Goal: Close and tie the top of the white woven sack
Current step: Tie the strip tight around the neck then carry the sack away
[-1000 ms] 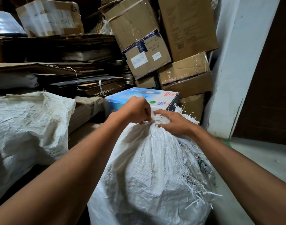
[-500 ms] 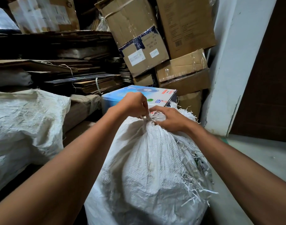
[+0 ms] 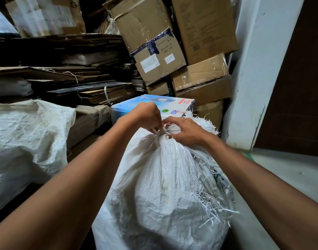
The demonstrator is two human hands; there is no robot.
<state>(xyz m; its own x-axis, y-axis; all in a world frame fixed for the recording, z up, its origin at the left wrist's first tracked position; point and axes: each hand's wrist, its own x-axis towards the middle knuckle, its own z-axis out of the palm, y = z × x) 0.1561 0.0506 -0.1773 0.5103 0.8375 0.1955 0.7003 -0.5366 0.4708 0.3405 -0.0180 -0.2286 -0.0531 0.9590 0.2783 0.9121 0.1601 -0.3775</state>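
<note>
A full white woven sack (image 3: 163, 186) stands in front of me, its top bunched into a neck at the centre. Frayed white strands hang down its right side. My left hand (image 3: 147, 117) pinches a white tie strand at the neck with curled fingers. My right hand (image 3: 186, 131) lies over the gathered top just right of the neck, its fingertips curled onto the bunched fabric and the strand. The knot itself is mostly hidden under the fingers.
A second white woven sack (image 3: 26, 141) lies at the left. A blue and white printed box (image 3: 172, 103) sits just behind the hands. Stacked cardboard boxes (image 3: 154, 56) and flattened cardboard (image 3: 64, 73) fill the back. A white pillar (image 3: 254, 78) and a dark door (image 3: 299, 87) stand at the right.
Both hands stayed at the sack's neck. The left hand's fingers shifted down onto the tie strand and the right hand's fingers spread a little over the gathered top.
</note>
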